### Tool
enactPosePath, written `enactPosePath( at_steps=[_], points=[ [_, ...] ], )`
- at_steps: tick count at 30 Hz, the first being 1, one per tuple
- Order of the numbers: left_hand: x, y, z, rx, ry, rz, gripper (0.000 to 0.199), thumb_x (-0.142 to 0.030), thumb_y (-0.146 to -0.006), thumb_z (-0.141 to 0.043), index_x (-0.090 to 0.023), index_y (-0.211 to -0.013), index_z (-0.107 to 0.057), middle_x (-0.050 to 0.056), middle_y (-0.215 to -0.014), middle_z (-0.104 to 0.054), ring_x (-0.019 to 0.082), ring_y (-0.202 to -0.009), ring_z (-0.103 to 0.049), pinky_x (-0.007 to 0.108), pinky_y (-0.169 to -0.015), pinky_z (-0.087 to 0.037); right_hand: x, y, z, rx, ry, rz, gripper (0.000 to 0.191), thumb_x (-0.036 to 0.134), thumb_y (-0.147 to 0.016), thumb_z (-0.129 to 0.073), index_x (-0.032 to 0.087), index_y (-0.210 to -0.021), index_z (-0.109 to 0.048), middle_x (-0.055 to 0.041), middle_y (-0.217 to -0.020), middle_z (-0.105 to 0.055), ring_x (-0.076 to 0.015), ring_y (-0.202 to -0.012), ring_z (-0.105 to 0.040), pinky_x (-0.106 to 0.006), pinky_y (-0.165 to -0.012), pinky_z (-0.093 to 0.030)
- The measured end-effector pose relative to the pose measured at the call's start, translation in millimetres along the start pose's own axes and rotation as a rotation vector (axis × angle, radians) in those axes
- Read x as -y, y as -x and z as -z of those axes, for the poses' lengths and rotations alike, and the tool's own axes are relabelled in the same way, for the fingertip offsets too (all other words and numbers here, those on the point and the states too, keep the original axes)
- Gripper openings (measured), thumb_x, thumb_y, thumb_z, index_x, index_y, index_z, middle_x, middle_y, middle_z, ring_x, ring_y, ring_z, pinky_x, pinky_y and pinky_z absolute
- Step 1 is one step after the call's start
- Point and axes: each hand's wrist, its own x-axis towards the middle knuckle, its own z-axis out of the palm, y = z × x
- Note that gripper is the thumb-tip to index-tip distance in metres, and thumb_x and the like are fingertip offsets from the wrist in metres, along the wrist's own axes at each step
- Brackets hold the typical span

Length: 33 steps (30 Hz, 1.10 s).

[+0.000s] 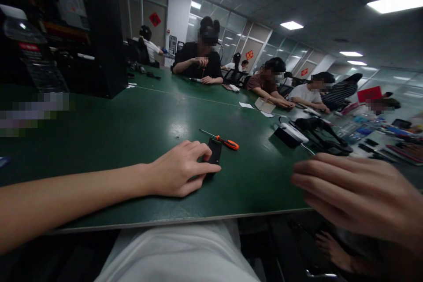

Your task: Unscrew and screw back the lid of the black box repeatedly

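My left hand (183, 169) rests on the green tabletop, its fingers and thumb closed on the near part of a small black rectangular block (215, 152). Just beyond the block lies a screwdriver (228, 143) with an orange and black handle at the right and its thin metal shaft pointing left. Above the table's front edge at the right, my right hand (353, 189) is raised, slightly blurred. Its fingers are bent and pressed together, and the thumb is hidden, so whatever they hold, if anything, does not show.
Green table (132, 150) has a near edge close to my lap. A white and black box with a cable (291, 135) sits right of centre, beside a black stand (325, 134). A plastic bottle (31, 48) and a tall black panel (104, 31) stand left. Several people work farther off.
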Motion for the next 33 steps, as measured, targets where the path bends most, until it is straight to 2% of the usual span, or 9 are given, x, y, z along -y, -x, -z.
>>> enactPosePath(
  at_steps=[2, 5, 10, 13, 17, 23, 26, 29, 33],
  points=[
    [1, 0, -0.5, -0.031, 0.036, 0.013, 0.033, -0.016, -0.091, -0.058, -0.019, -0.121, -0.071, 0.012, -0.11, -0.061, 0.024, -0.095, -0.061, 0.038, -0.082, -0.049, -14, -30, -12, 0.221, -0.102, 0.032, 0.021, 0.028, -0.096, -0.052, 0.034, -0.112, -0.064, -0.0066, -0.101, -0.071, -0.0193, -0.082, -0.07, -0.034, -0.063, -0.056],
    [4, 2, -1.2, -0.079, 0.08, 0.031, 0.024, -0.019, -0.092, -0.061, -0.018, -0.113, -0.073, 0.012, -0.11, -0.063, 0.024, -0.096, -0.062, 0.038, -0.083, -0.05, -33, -60, -44, 0.467, -0.22, -0.052, 0.03, 0.041, -0.102, -0.047, 0.026, -0.122, -0.062, -0.0092, -0.115, -0.069, -0.0214, -0.092, -0.071, -0.035, -0.079, -0.058],
    [12, 4, -2.9, -0.176, 0.114, 0.073, 0.012, -0.021, -0.092, -0.065, -0.019, -0.099, -0.074, 0.009, -0.104, -0.066, 0.022, -0.093, -0.064, 0.035, -0.084, -0.051, -59, -90, -117, 0.48, -0.203, -0.149, 0.064, 0.057, -0.1, -0.045, 0.014, -0.147, -0.041, -0.0202, -0.136, -0.059, -0.0308, -0.116, -0.065, -0.043, -0.095, -0.053],
    [16, 5, -4.1, -0.2, 0.157, 0.141, 0.007, -0.017, -0.09, -0.065, -0.019, -0.092, -0.072, 0.007, -0.101, -0.066, 0.02, -0.092, -0.065, 0.033, -0.085, -0.052, -70, -115, -146, 0.511, -0.155, -0.166, 0.058, 0.052, -0.102, -0.045, 0.014, -0.146, -0.04, -0.0198, -0.135, -0.061, -0.0298, -0.118, -0.064, -0.039, -0.094, -0.052],
    [21, 6, -5.2, -0.19, 0.211, 0.207, 0.014, -0.016, -0.09, -0.065, -0.017, -0.101, -0.072, 0.009, -0.105, -0.068, 0.021, -0.097, -0.066, 0.035, -0.089, -0.054, -79, -147, -156, 0.551, -0.089, -0.173, 0.04, 0.039, -0.104, -0.042, 0.014, -0.133, -0.055, -0.0177, -0.118, -0.068, -0.0288, -0.103, -0.068, -0.036, -0.082, -0.05],
    [27, 8, -4.9, -0.181, 0.219, 0.153, 0.019, -0.016, -0.092, -0.064, -0.017, -0.107, -0.075, 0.011, -0.111, -0.071, 0.022, -0.102, -0.068, 0.036, -0.091, -0.057, -95, -177, -121, 0.604, -0.071, -0.06, 0.03, 0.038, -0.1, -0.056, 0.015, -0.111, -0.071, -0.0164, -0.116, -0.067, -0.0245, -0.097, -0.066, -0.031, -0.077, -0.047],
    [30, 8, -4.2, -0.171, 0.221, 0.122, 0.02, -0.017, -0.092, -0.064, -0.018, -0.109, -0.075, 0.012, -0.116, -0.073, 0.023, -0.105, -0.07, 0.037, -0.094, -0.057, -99, -190, -79, 0.582, -0.127, -0.041, 0.025, 0.034, -0.099, -0.059, 0.015, -0.11, -0.071, -0.008, -0.095, -0.073, -0.0172, -0.079, -0.066, -0.027, -0.067, -0.044],
    [31, 8, -3.8, -0.162, 0.217, 0.109, 0.021, -0.018, -0.093, -0.064, -0.018, -0.111, -0.074, 0.012, -0.118, -0.074, 0.023, -0.107, -0.071, 0.037, -0.096, -0.058, -93, -196, -28, 0.45, -0.215, -0.007, 0.025, 0.03, -0.095, -0.063, 0.013, -0.112, -0.071, -0.0025, -0.093, -0.074, -0.0103, -0.077, -0.065, -0.022, -0.069, -0.045],
    [32, 8, -4.0, -0.174, 0.212, 0.125, 0.029, -0.02, -0.092, -0.064, -0.014, -0.12, -0.07, 0.014, -0.118, -0.074, 0.024, -0.107, -0.071, 0.037, -0.097, -0.058, -73, -191, 27, 0.343, -0.213, -0.07, 0.048, 0.045, -0.096, -0.051, 0.007, -0.119, -0.068, 0.0012, -0.095, -0.073, -0.0021, -0.072, -0.059, -0.018, -0.064, -0.04]
  ],
)
